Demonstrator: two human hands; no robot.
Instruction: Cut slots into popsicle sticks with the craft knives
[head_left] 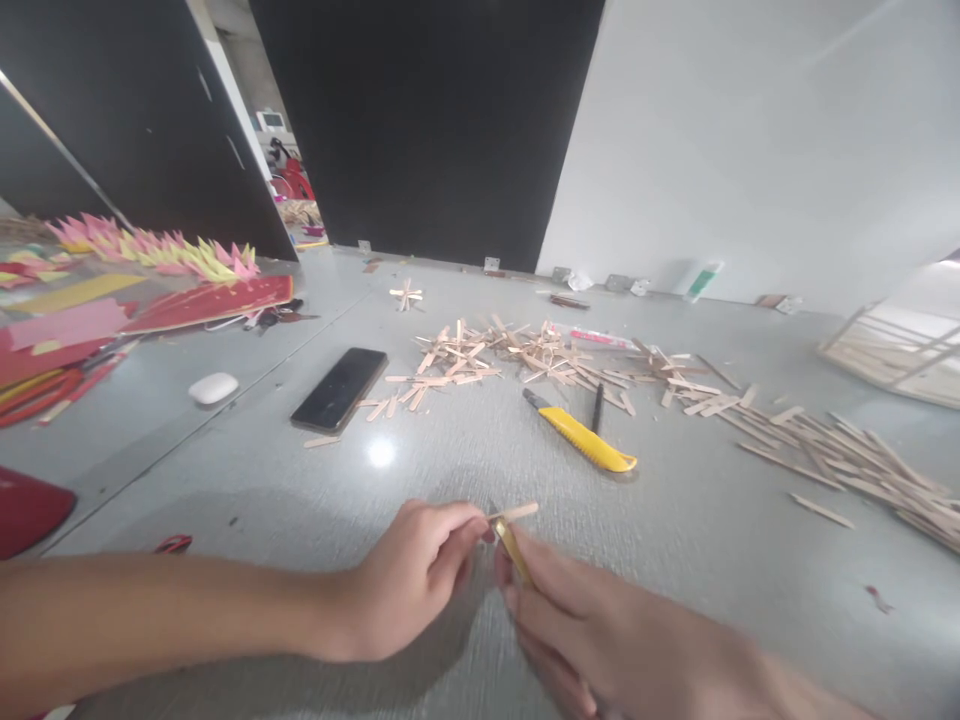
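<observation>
My left hand (420, 580) is closed, pinching one end of a short wooden stick (520, 511) between thumb and fingertips. My right hand (585, 610) is wrapped round a slim gold-coloured craft knife (513, 552), its tip touching or very near the stick beside my left fingertips. The blade itself is too small to make out clearly. Ahead of my hands lies a yellow snap-off cutter (585, 438), with a black pen-like piece (598, 408) beside it. Short cut pieces of stick (457, 355) are heaped beyond.
A phone (341, 388) and a white earbud case (214, 388) lie to the left. Longer wooden sticks (862, 460) are piled at right, near a stick frame (900, 350). Pink and yellow folded paper (157, 250) stands far left. Black and white panels rise behind the table.
</observation>
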